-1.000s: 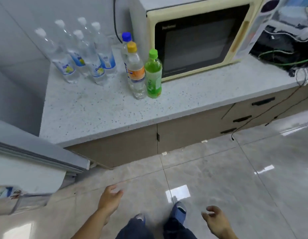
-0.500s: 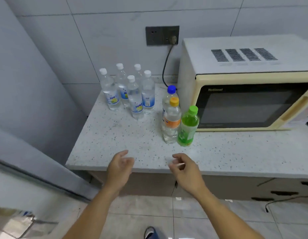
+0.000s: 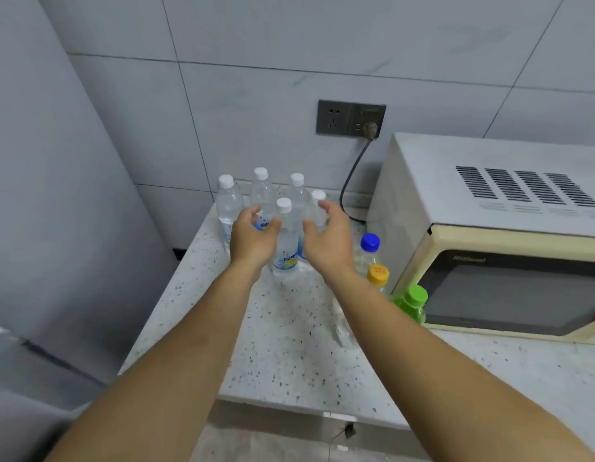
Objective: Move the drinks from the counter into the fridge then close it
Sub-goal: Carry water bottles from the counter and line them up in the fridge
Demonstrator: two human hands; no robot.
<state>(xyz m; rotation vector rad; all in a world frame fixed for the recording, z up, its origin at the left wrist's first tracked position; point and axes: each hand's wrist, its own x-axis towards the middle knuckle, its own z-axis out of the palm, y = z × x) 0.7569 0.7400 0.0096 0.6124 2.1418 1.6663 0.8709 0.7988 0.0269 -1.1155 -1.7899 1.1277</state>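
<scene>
A grey-white tiled wall (image 3: 289, 78) filled the upper part of the view, with a dark double socket (image 3: 351, 118) set in it and a plug and cable running down from it. A tall grey panel (image 3: 56, 195), whose nature could not be told, stood along the left side. Below lay a pale speckled table (image 3: 289, 345). At the right of the table sat a cream microwave (image 3: 506, 261) with a dark glass door.

Both bare forearms reached forward over the table. The left hand (image 3: 252, 238) and the right hand (image 3: 329, 238) were held open, fingers spread and loosely curved, on either side of the nearest white-capped water bottle (image 3: 284, 248). Whether either hand touched a bottle could not be told.

Five clear white-capped water bottles stood upright in a cluster near the wall. Just beside the microwave stood three more drinks in a row: a blue-capped bottle (image 3: 369, 248), an orange-capped bottle (image 3: 377, 276), and a green bottle (image 3: 411, 303), partly hidden by the right forearm.
</scene>
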